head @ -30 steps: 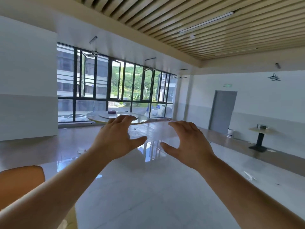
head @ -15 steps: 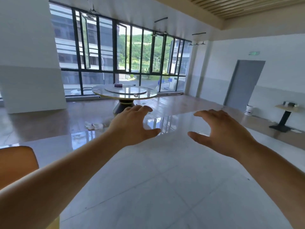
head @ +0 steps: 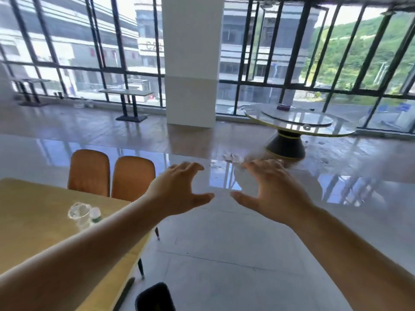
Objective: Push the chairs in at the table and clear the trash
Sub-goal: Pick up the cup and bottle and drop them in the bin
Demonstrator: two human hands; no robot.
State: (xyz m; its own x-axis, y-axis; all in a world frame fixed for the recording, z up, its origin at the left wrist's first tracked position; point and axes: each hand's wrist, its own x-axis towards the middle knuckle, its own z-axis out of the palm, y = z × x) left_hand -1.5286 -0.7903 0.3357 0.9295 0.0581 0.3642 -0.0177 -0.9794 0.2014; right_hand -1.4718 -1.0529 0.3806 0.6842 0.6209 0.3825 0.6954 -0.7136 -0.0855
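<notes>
A light wooden table (head: 33, 212) fills the lower left. On it stand a clear plastic cup (head: 79, 213) and a small plastic bottle with a white cap (head: 95, 214). Two orange chairs (head: 89, 171) (head: 133, 176) stand side by side at the table's far edge, close against it. My left hand (head: 179, 189) and my right hand (head: 271, 189) are stretched out in front of me over the floor, fingers spread, holding nothing. Crumpled white paper (head: 232, 157) lies on the floor beyond my hands.
A dark object (head: 155, 297) sits on the floor beside the table's near corner. A round glass-topped table (head: 298, 122) on a dark base stands at the right, a white pillar (head: 190, 61) in the middle, and small tables (head: 128, 102) by the windows.
The view has swung left and down: the wooden table, the cup, the bottle and both orange chairs have come into sight. My hands stay outstretched and apart.
</notes>
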